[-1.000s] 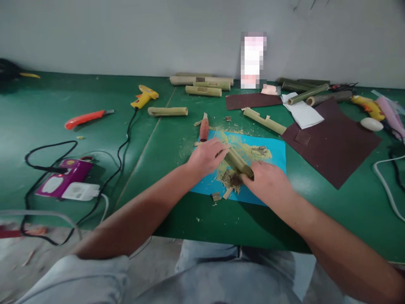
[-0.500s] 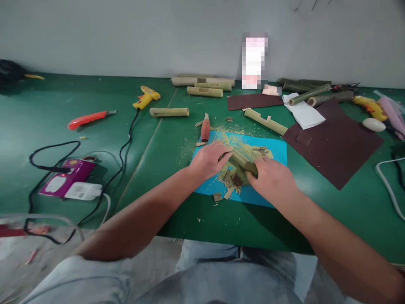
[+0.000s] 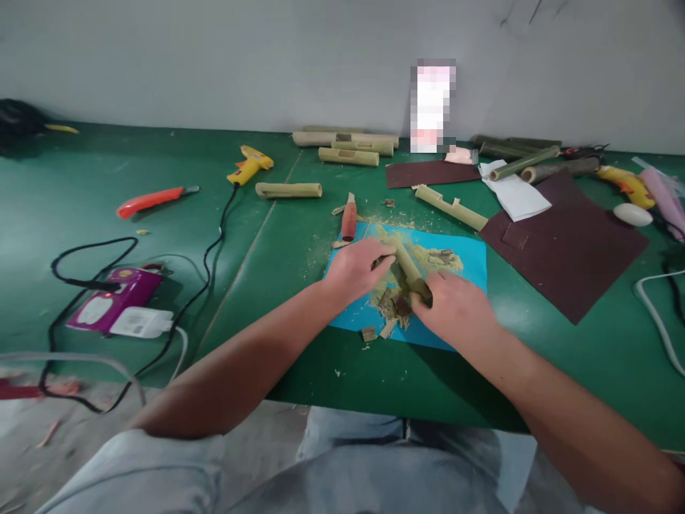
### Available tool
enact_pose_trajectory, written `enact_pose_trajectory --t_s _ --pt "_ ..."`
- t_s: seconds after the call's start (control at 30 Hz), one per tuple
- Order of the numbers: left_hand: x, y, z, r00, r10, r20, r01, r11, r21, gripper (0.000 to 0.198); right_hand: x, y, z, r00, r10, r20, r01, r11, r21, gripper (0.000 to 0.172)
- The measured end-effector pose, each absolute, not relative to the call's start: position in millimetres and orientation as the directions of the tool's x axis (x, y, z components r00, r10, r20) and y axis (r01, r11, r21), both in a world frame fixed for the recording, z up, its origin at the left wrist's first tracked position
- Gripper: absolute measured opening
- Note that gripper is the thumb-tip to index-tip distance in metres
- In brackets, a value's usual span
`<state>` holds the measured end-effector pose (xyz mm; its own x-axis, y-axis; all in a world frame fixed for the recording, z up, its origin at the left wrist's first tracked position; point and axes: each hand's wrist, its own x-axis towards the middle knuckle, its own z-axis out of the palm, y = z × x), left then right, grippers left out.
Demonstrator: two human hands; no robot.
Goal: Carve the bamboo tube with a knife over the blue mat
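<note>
A short bamboo tube (image 3: 411,273) is held at a slant over a blue sheet (image 3: 471,275) strewn with yellowish dust and shavings. My left hand (image 3: 357,268) is closed at the tube's far end, fingertips pinched around it. Around the near end, my right hand (image 3: 458,300) is closed, with the thumb underneath. Just beyond my left hand lies a red-handled knife (image 3: 349,220), its short blade pointing away. Dark chips (image 3: 400,305) lie below the tube.
Cut bamboo pieces (image 3: 289,190) lie farther back. Brown sandpaper (image 3: 572,250) and white paper (image 3: 516,193) are at right. At left are a yellow glue gun (image 3: 249,168), a red cutter (image 3: 153,202), a purple power box (image 3: 120,293) and cables. A blurred bright screen (image 3: 431,107) stands behind.
The bamboo tube has turned to a steeper slant, its near end shifting slightly left. My right hand has moved a little left with it. Both hands keep their hold.
</note>
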<state>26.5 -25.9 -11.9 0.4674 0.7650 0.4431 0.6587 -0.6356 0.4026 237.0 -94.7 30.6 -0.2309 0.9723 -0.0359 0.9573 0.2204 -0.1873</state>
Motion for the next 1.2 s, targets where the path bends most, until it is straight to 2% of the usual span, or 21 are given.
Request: enact_pose_trajectory --t_s 0.07,0.13,0.3,0.47,0.63,0.77,0.9,1.07,1.2 --pt "28.9 -27.8 -9.8 0.588 0.704 0.398 0.579 -0.71 0.4 0.022 236.9 -94.5 29.6 -0.22 0.974 -0.044 0.959 0.208 -0.194 0.023" --pt "28.8 -25.0 -8.1 0.632 0.672 0.385 0.546 -0.739 0.394 0.024 236.4 -94.5 29.1 -0.216 0.975 -0.054 0.959 0.201 -0.202 0.023" --pt "28.1 -16.9 -7.0 0.455 0.766 0.453 0.653 -0.634 0.415 0.023 234.5 -94.7 30.2 -0.224 0.972 -0.068 0.955 0.205 -0.214 0.023" --pt "37.0 -28.2 -7.8 0.645 0.659 0.387 0.551 -0.752 0.362 0.028 235.1 -94.9 27.6 -0.23 0.97 -0.077 0.952 0.208 -0.224 0.023" --pt "31.7 -16.9 -6.6 0.487 0.752 0.444 0.683 -0.645 0.343 0.029 235.3 -94.9 26.3 -0.223 0.973 -0.058 0.955 0.206 -0.215 0.024" --pt "31.7 -17.7 -5.4 0.626 0.676 0.388 0.602 -0.736 0.309 0.028 234.6 -94.9 28.9 -0.223 0.971 -0.085 0.954 0.199 -0.224 0.023" --pt "35.3 -23.6 -3.8 0.528 0.734 0.426 0.682 -0.666 0.301 0.028 233.7 -95.4 29.2 -0.208 0.976 -0.07 0.958 0.189 -0.215 0.024" --pt "37.8 -31.6 -3.3 0.716 0.599 0.358 0.537 -0.801 0.264 0.031 233.6 -95.7 28.9 -0.215 0.973 -0.079 0.954 0.192 -0.228 0.025" --pt "35.3 -26.2 -1.7 0.565 0.699 0.438 0.649 -0.705 0.287 0.03 233.6 -95.9 30.1 -0.201 0.976 -0.082 0.96 0.18 -0.212 0.026"
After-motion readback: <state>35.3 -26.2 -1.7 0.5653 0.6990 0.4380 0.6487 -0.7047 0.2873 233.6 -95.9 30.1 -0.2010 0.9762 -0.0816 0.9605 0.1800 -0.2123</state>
